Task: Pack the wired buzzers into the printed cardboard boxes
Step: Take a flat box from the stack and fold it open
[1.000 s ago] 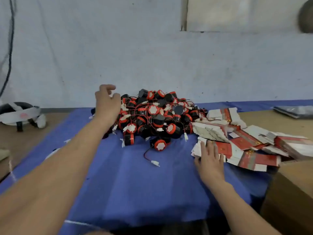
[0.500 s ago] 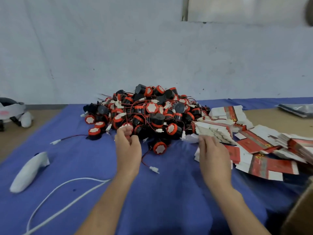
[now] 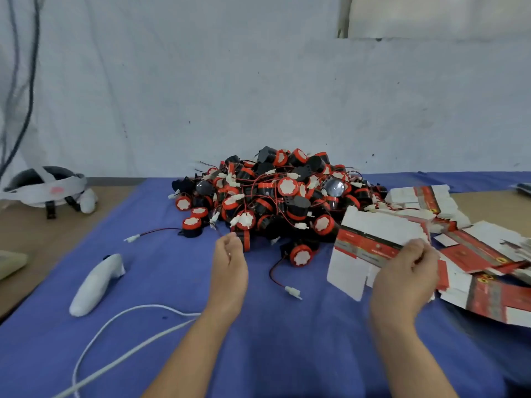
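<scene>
A big pile of black-and-red wired buzzers (image 3: 275, 196) lies on the blue cloth (image 3: 161, 271) in the middle. My left hand (image 3: 230, 265) reaches to the pile's front edge, its curled fingertips against one buzzer (image 3: 246, 239); whether it grips that buzzer is hidden. One loose buzzer (image 3: 300, 255) sits in front with its red wire and white plug trailing toward me. My right hand (image 3: 405, 277) pinches a flat, unfolded red-and-white printed box (image 3: 370, 245), lifted and tilted off the heap of flat boxes (image 3: 485, 254) at the right.
A white handheld controller (image 3: 96, 284) and a white cable (image 3: 115, 323) lie on the cloth at the left. A headset (image 3: 46, 185) rests on the wooden tabletop at far left. Another loose buzzer (image 3: 191, 225) lies left of the pile. A white wall stands behind.
My right hand has picked one flat box off the heap and raised it. My left hand came back from the pile's far left to its front edge. The view has shifted left.
</scene>
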Tool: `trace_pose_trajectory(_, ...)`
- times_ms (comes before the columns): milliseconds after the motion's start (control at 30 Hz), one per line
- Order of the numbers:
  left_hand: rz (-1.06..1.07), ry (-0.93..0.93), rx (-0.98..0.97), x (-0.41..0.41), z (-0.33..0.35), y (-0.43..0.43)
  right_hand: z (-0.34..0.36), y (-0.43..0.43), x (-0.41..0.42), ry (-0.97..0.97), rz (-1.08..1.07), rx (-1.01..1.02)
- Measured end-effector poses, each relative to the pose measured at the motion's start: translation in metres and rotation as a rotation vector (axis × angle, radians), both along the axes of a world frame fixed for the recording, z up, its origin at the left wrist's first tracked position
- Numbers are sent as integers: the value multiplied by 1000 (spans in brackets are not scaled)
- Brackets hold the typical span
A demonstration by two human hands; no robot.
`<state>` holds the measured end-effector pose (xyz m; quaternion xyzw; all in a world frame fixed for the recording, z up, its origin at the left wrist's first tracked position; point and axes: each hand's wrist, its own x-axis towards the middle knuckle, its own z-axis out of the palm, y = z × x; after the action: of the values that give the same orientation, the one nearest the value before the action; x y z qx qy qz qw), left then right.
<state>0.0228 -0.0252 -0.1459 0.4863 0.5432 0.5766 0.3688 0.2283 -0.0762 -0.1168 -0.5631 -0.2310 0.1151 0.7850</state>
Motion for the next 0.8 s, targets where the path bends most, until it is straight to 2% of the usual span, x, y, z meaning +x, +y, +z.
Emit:
trace_pose_trajectory(167,468,-273,-96,-34,4,-4,4,-11,-12,-26,-140,88)
trace_pose_trajectory(267,566,-405,-128,-33,3,-16,6,-19,-24,-11,-97,188)
trace_pose_trajectory(400,368,-363,-83,-2,2,-35,5,-26,-34,-97,74,232)
trace_pose_trajectory(533,6,-286,-83,21,9,-44,-8,-25,-43,-99,450,57)
trace_pose_trajectory(600,-128,-194,-122,22,9,-47,-16,-21,-42,-75,547,-17)
trace_pose_trajectory(800,-242,-105,-101,17,5,-49,-27,-8,-38,11,733,-169)
